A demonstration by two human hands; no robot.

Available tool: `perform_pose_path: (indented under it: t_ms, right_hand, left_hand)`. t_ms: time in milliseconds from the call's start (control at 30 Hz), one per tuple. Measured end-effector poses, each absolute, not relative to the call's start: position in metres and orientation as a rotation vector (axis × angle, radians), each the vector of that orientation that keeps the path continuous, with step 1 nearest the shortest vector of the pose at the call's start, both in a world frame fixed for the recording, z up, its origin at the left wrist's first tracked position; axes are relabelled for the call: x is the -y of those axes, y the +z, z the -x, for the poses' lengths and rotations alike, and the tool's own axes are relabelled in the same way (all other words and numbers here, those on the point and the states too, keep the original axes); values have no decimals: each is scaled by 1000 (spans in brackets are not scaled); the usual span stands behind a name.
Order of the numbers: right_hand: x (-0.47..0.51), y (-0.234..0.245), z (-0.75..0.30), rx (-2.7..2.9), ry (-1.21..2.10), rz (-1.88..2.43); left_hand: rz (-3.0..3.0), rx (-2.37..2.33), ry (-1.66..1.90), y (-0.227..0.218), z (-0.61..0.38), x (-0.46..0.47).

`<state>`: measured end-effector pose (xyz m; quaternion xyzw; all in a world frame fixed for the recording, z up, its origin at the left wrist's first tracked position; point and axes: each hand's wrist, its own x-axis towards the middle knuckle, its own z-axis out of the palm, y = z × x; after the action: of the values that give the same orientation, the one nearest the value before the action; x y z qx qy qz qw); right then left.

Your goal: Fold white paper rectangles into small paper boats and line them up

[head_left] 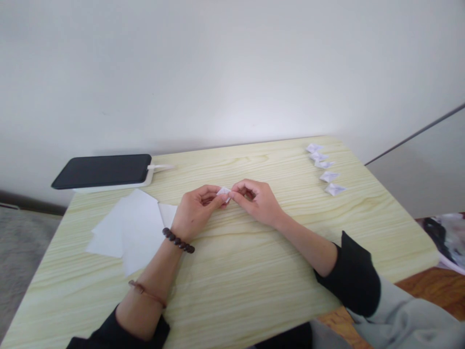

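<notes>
A small piece of folded white paper (224, 192) is held above the middle of the table. My left hand (198, 206) pinches it from the left between thumb and fingers. From the other side, my right hand (256, 198) grips its right edge with thumb and forefinger. The fingers cover part of the paper, so its full shape is hidden. Beside my left wrist lie several loose sheets of white paper (141, 228), overlapping and fanned out.
Several small folded paper pieces (334, 189) stand in a row at the table's right side. A black-screened phone (105, 169) rests on a white block at the back left, with a white cable (160, 167) plugged in. The wall (232, 72) borders the wood-grain table (247, 291).
</notes>
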<state>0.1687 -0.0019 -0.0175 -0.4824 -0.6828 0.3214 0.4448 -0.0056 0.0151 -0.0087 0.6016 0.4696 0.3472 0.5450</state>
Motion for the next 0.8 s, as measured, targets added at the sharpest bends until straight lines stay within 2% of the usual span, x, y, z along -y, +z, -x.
perform_pose_path:
  t_ms: [400,600,800]
  right_hand:
    - [2,-16,-171,1744,824,1185]
    - [-1,-19,-172,1740,702,1096]
    - [2,-19,-171,1664,848,1067]
  left_hand:
    - [-1514,-1134,811,-14,7,-17]
    - [-1657,-1204,935,-14,4,-14]
    - [-1998,-1276,1090,-10,6,-12]
